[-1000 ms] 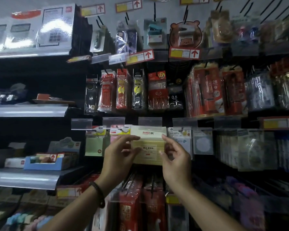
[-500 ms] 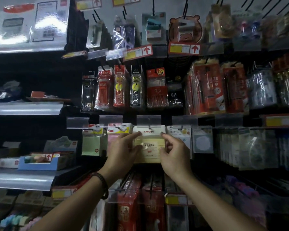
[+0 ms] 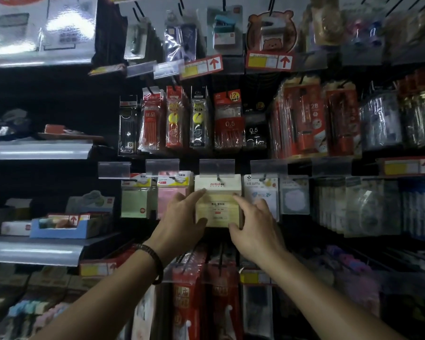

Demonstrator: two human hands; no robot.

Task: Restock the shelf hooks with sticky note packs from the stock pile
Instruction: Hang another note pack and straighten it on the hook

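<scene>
A pale yellow sticky note pack [image 3: 217,209] hangs on a metal hook [image 3: 218,179] in the middle row, under a clear label holder. My left hand [image 3: 179,224] touches its left edge, index finger straight up to the white header and thumb near the lower left corner. My right hand [image 3: 254,229] is at its right edge with loosely spread fingers, the thumb against the lower right corner. A green pack [image 3: 134,202] and a pink pack [image 3: 169,200] hang just to the left. The stock pile is out of sight.
Pen and refill packs [image 3: 228,123] hang in the row above, red packs [image 3: 189,290] on hooks right below my wrists. White note packs [image 3: 260,192] hang to the right. At left, grey shelves [image 3: 35,249] carry a blue display box [image 3: 59,227].
The yellow pack has gone further back along the hook and hangs square. My fingers have loosened from a pinch on its sides to a light touch, and both hands sit lower.
</scene>
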